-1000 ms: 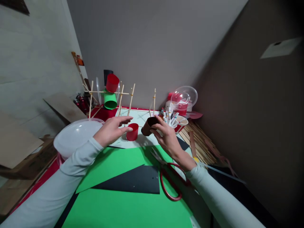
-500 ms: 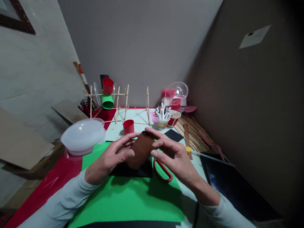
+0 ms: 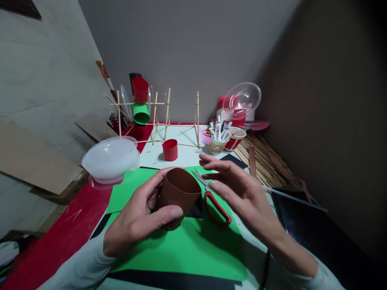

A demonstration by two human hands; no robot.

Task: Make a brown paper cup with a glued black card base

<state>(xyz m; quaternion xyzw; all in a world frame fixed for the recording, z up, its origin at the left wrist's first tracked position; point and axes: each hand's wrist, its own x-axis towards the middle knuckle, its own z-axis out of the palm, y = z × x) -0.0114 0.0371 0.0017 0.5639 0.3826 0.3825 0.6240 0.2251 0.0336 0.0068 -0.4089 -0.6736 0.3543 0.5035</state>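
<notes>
A brown tube (image 3: 178,195), its open top tilted toward me, is held in my left hand (image 3: 142,213) with the thumb across its near side and the fingers behind it. My right hand (image 3: 242,193) is apart from the tube, fingers spread, with nothing in it. Below and left of that hand lies a pair of red-handled scissors (image 3: 219,211) on the green sheet (image 3: 181,253). A dark piece of paper (image 3: 196,210) shows partly behind the tube. Beyond my hands a short red tube (image 3: 170,150) stands upright.
A stick frame (image 3: 167,112) stands at the back, with red (image 3: 140,89) and green tubes (image 3: 141,112) at its left. A cup of white markers (image 3: 218,143) is right of it. Bundled sticks (image 3: 266,159) lie at right, a clear plastic tub (image 3: 110,159) at left.
My right hand has let go of the brown tube and moved away to the right, fingers spread. The left hand has kept the tube and turned its open end into view.
</notes>
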